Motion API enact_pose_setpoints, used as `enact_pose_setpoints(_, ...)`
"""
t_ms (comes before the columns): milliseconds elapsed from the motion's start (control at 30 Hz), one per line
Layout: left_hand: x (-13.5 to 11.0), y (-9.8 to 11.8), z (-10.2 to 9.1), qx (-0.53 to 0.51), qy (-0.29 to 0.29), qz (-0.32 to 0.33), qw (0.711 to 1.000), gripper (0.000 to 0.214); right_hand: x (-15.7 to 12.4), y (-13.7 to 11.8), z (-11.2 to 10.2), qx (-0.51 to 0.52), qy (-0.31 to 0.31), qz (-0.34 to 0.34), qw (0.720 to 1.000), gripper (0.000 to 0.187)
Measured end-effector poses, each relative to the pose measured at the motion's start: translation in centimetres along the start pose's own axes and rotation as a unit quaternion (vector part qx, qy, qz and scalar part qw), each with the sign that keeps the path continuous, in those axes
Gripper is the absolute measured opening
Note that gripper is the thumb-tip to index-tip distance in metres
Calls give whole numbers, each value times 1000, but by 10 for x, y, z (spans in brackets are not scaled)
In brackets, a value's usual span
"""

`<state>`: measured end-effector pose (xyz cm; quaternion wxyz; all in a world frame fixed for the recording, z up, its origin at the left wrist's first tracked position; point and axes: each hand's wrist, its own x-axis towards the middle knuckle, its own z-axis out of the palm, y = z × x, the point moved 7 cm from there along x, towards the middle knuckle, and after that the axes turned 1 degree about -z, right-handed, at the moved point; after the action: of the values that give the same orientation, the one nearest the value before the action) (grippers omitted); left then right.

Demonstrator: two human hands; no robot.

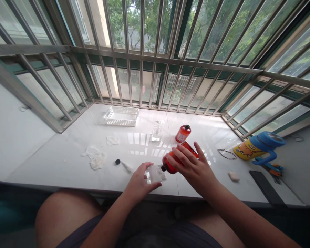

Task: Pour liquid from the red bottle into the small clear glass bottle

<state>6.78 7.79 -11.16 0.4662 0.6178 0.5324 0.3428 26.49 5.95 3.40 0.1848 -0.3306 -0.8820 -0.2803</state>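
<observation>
My left hand (141, 182) is curled round a small clear container (157, 175), thumb on the near side and fingers on the far side, just above the front of the white counter. My right hand (189, 161) grips a red-orange bottle (171, 163) from above. The bottle is tipped to the left, its dark neck at the clear container's mouth. Whether liquid is flowing is too small to tell. Behind them a second red bottle (182, 134) with a black cap stands upright. A clear glass bottle (156, 134) stands left of it.
A white perforated basket (122, 120) sits at the back left. Crumpled tissue (97, 160), a black cap (117, 161) and a pale tube (126, 166) lie left. At right are a blue-yellow flask (250, 148), a cord loop (227, 155), a small case (233, 176) and a black phone (267, 187).
</observation>
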Motion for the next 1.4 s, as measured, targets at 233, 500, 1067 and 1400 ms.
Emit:
enact_pose_setpoints(233,0,1,0,3,1,4,1000,72,3,-3,-1,-14,-5,-9,1000,47)
enact_pose_setpoints(500,0,0,0,11,0,15,1000,73,8,-7,-3,-17,4,-21,1000,44)
enact_pose_setpoints(1067,1,-3,1,14,5,27,1000,73,17,-13,-10,-11,25,-26,999,41)
enact_pose_setpoints(1400,1,-7,3,2,2,30,1000,73,21,-14,-11,-39,15,-37,998,39)
